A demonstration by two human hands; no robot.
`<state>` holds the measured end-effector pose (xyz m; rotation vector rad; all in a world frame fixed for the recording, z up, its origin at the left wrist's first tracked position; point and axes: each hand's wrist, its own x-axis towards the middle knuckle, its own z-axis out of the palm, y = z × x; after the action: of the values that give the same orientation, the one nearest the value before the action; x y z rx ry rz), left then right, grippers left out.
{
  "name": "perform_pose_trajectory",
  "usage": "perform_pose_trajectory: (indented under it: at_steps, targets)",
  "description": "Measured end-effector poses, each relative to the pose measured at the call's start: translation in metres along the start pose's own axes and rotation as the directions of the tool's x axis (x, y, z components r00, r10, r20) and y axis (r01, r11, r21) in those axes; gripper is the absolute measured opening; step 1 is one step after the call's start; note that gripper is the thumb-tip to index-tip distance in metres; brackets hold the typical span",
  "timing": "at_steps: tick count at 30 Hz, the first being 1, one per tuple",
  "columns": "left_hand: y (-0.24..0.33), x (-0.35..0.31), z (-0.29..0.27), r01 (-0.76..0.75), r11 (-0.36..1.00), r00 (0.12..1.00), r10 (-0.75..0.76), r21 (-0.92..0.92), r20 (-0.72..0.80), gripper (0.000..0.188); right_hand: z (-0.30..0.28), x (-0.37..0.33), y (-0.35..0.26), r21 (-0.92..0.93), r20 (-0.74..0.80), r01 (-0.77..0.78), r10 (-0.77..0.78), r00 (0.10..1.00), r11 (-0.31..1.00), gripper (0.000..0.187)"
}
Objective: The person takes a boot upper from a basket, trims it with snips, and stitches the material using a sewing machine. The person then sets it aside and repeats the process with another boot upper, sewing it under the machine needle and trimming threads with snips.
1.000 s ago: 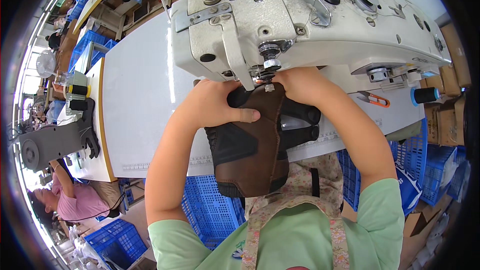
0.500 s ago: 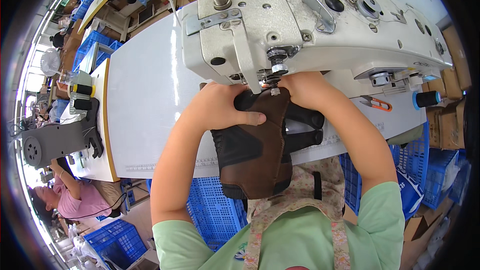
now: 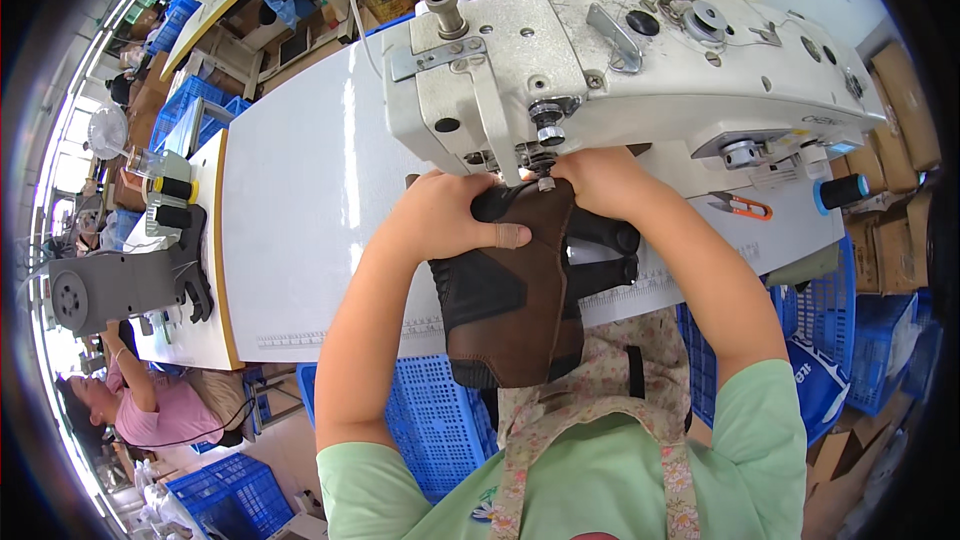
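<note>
A brown and black boot upper (image 3: 530, 310) lies under the head of a white sewing machine (image 3: 480, 90), its lower end hanging past the table's front edge toward my lap. My left hand (image 3: 445, 215) grips its upper left side, the taped thumb lying on top and the other fingers out of sight beneath. On the far right side of the upper, close to the presser area, my right hand (image 3: 598, 180) is closed on its edge. The machine head and the upper hide most of those fingertips. Two black rounded parts (image 3: 605, 273) stick out to the right from beside the upper.
Orange-handled thread snips (image 3: 742, 205) and a black thread spool (image 3: 842, 194) rest on the white table (image 3: 290, 200) at right. Blue crates (image 3: 430, 420) stand below the front edge. At far left, a person in pink (image 3: 165, 405) sits by a dark machine (image 3: 120, 285).
The view has shifted slightly, so the machine appears a little lower and its right end further left. Both hands keep their hold on the boot upper, which has barely moved.
</note>
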<state>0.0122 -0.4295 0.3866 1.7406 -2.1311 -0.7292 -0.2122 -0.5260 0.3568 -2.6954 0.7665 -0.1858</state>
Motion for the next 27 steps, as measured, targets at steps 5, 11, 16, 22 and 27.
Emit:
perform_pose_trajectory:
  at_steps: [5, 11, 16, 22, 27]
  targets:
    - [0.000, 0.000, -0.004, 0.093, 0.996, 0.991, -0.094, 0.012, 0.094, 0.086, -0.004, 0.002, -0.006, -0.001, 0.047, -0.071, 0.071, 0.996, 0.997, 0.030]
    - [0.009, -0.007, -0.016, 0.139, 0.989, 0.969, -0.144, 0.040, 0.202, 0.086, -0.008, 0.000, -0.014, -0.087, 0.035, 0.005, -0.002, 0.999, 0.996, 0.035]
    - [0.025, -0.048, -0.005, -0.082, 0.986, 0.989, 0.063, 0.142, 0.134, 0.076, 0.016, -0.038, -0.040, 0.010, -0.050, 0.109, -0.108, 0.993, 0.994, 0.038]
    - [0.034, -0.103, 0.025, 0.043, 0.948, 0.863, 0.125, 0.316, -0.490, 0.062, 0.032, -0.087, -0.077, 0.007, -0.275, 0.131, -0.125, 0.953, 0.991, 0.040]
    - [0.039, -0.133, 0.046, 0.139, 0.628, 0.690, -0.616, -0.766, -0.380, 0.057, 0.038, -0.110, -0.098, -0.050, -0.473, 0.189, -0.190, 0.860, 0.981, 0.041]
